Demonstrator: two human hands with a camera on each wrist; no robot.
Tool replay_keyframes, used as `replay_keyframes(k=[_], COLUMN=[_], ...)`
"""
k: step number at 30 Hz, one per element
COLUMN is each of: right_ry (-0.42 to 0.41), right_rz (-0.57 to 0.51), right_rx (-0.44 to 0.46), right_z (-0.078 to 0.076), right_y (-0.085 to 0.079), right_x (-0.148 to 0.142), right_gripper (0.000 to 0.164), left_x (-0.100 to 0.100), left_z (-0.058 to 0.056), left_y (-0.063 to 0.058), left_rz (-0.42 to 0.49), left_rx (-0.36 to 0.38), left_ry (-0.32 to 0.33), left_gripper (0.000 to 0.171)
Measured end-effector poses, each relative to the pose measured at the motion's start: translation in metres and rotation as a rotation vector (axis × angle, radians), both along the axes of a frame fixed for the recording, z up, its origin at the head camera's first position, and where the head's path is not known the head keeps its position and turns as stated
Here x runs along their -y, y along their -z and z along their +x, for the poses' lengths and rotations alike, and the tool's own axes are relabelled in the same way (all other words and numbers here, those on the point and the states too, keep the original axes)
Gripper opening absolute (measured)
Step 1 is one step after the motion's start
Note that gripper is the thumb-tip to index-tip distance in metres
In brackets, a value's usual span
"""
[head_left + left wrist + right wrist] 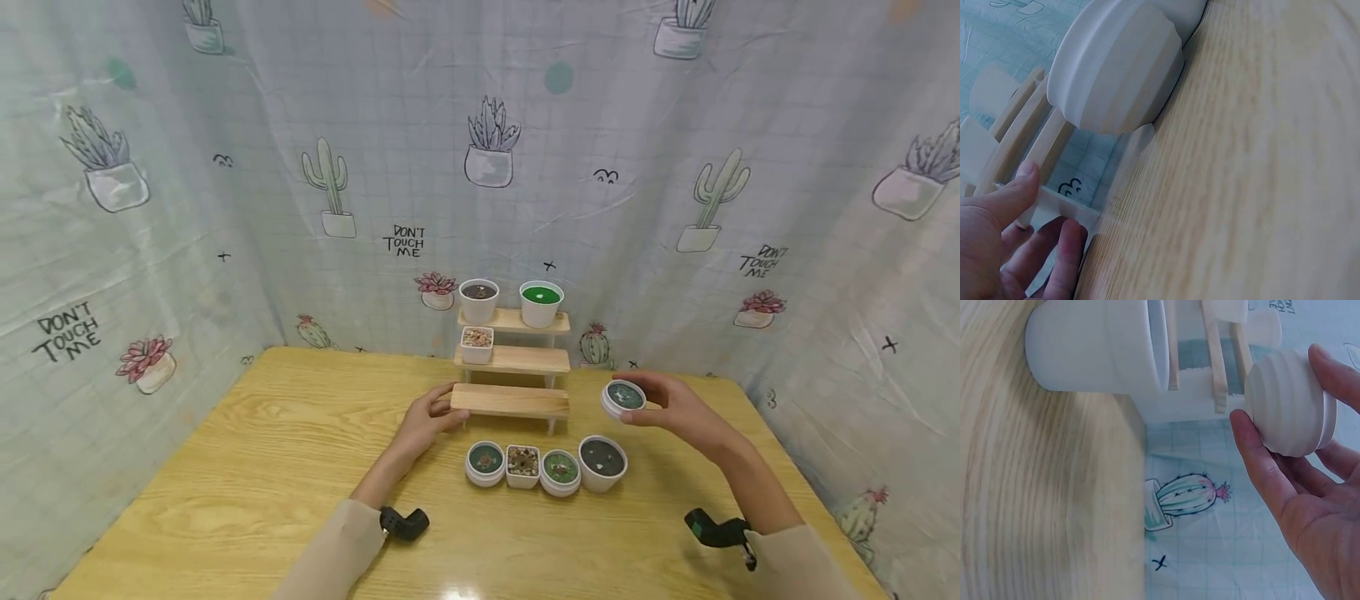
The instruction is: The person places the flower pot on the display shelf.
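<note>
White ribbed pot (pixel 1288 403) | right fingers (pixel 1263 462) pinching | stepped wooden stand (pixel 512 400)

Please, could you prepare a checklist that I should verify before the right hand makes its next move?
1. Right hand grips the held pot: ok, between thumb and fingers.
2. Held pot apart from the dark-filled pot on the table: ok, a gap shows.
3. Left hand on the stand: ok, at the lowest step's left end.
4. White square pot upright on the middle step: ok.
5. Held pot above the stand: not ok, right of it.
6. Held pot exactly level: cannot tell.
</note>
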State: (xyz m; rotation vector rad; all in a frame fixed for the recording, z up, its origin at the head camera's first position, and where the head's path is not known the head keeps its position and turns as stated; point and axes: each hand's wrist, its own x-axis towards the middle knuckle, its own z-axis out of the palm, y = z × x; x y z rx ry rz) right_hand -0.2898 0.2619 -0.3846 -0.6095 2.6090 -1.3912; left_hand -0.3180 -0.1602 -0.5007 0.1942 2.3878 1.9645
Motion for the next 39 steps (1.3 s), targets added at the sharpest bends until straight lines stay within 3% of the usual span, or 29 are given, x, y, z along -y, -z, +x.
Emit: replay_keyframes(k=[5,39], right_ry=[-0.005,-0.054], right_rz=[0.033,0.002], right_rx=[-0.010,-0.035], right_z=[-0.005,-0.040], right_y=[-0.005,-0.026], right_x=[0.006,0.059], right_gripper=[0.068,0.065], left_x=[-0.001,-0.002], left_z=[0.000,0.001], left_y=[0.000,0.000], left_rz=[0.000,0.003], left_rx=[0.001,0.007], left_ry=[-0.012,-0.008], left_gripper=[0.077,0.076])
